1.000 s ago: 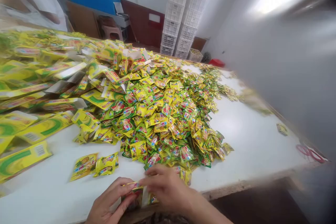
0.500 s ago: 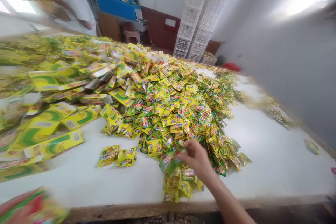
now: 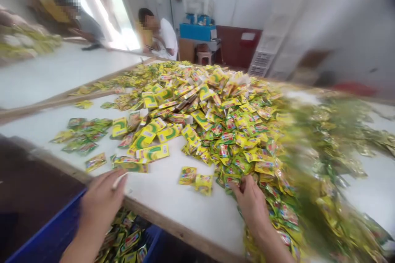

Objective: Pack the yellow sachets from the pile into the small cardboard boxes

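Observation:
In the head view, my left hand (image 3: pixel 103 193) is at the table's front edge, over a blue crate (image 3: pixel 49 230). Its fingers are curled, and a white edge shows by the fingertips; what they hold is hidden. Just beyond lies a yellow-green carton (image 3: pixel 135 166). My right hand (image 3: pixel 254 203) reaches into the near side of a heap of small shiny sachets (image 3: pixel 237 131), thumb and fingers pinched on a green sachet (image 3: pixel 233 179). Two yellow sachets (image 3: pixel 187 175) lie between my hands. The crate contains more sachets (image 3: pixel 128 238).
Flat, open-ended cartons (image 3: pixel 154 129) are piled left of the sachets. A small group of green sachets (image 3: pixel 88 131) lies farther left. The white table (image 3: pixel 182 209) has a wooden rim. Across it sits a person in white (image 3: pixel 168 37); another person (image 3: pixel 83 22) is at the far left table.
The view has swung left, bringing the crate and a second table into sight. My left hand no longer shows the colourful packet seen earlier. My right hand remains at the heap's near side.

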A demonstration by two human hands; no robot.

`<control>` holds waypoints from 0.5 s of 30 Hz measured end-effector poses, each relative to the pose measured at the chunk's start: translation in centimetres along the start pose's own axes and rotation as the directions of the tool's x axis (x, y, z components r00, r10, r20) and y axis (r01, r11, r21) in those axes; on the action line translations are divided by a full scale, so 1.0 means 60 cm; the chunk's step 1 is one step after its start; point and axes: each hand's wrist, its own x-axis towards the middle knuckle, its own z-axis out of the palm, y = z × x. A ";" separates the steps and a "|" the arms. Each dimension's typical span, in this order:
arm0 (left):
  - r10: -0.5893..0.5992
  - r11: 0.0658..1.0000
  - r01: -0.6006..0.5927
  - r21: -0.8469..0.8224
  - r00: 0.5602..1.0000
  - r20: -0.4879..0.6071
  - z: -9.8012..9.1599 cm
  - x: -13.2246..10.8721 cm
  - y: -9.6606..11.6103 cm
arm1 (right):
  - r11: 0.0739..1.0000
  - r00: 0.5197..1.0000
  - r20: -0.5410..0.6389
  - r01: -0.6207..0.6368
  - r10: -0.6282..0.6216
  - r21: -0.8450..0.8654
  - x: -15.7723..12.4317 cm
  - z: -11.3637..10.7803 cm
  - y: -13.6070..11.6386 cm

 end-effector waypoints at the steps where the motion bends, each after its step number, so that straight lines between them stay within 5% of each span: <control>1: 0.067 0.996 -0.071 0.061 0.995 0.077 0.015 0.030 -0.002 | 0.997 1.000 0.023 0.007 -0.006 -0.078 0.000 -0.004 -0.001; 5: 0.160 0.966 -0.210 0.150 0.943 0.292 0.093 0.138 0.016 | 0.975 0.996 0.057 0.078 -0.068 -0.206 0.000 -0.010 -0.009; 8: 0.188 0.958 -0.249 0.141 0.918 0.349 0.128 0.165 0.052 | 0.970 0.975 -0.045 0.212 -0.218 -0.121 -0.004 0.004 -0.007; 11: 0.297 0.939 -0.341 0.040 0.866 0.402 0.139 0.122 0.109 | 0.955 0.949 -0.122 0.296 -0.291 0.020 -0.010 0.020 0.003; 15: 0.576 0.816 -0.478 -0.327 0.727 0.374 0.158 -0.011 0.189 | 0.929 0.994 -0.021 0.108 -0.107 0.353 -0.015 0.015 0.008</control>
